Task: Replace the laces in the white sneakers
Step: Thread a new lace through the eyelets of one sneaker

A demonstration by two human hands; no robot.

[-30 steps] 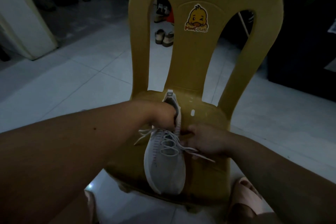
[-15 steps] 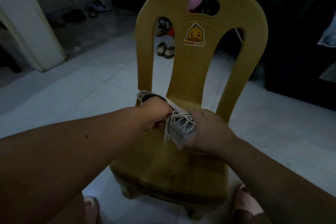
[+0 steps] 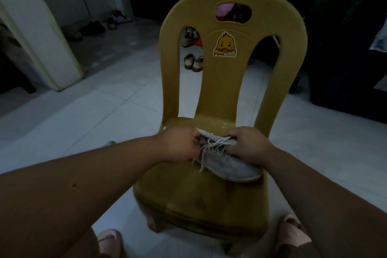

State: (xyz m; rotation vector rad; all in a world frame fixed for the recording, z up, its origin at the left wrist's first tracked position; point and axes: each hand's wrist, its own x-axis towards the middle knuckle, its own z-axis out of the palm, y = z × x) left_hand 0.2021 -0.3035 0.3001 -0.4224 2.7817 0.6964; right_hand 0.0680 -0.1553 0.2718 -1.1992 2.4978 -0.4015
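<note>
Sneaker (image 3: 230, 165), one, white, sits between my fingers on one yellow chair (image 3: 188, 195) over pale floor tiles (image 3: 104, 111), dim room; left fingers (image 3: 191, 142) and right fingers (image 3: 235, 135) grip its laced top.

On yellow plastic chair (image 3: 188, 195): white sneaker (image 3: 230, 164), tipped sideways; chair on tiled floor (image 3: 100, 111).

My left hand (image 3: 180, 145) covers the heel end of the sneaker (image 3: 228, 163) and my right hand (image 3: 249, 146) its far side, so I cannot tell which fingers hold the laces (image 3: 211, 148), and my slippers (image 3: 110, 241) run off the bottom edge.
</note>
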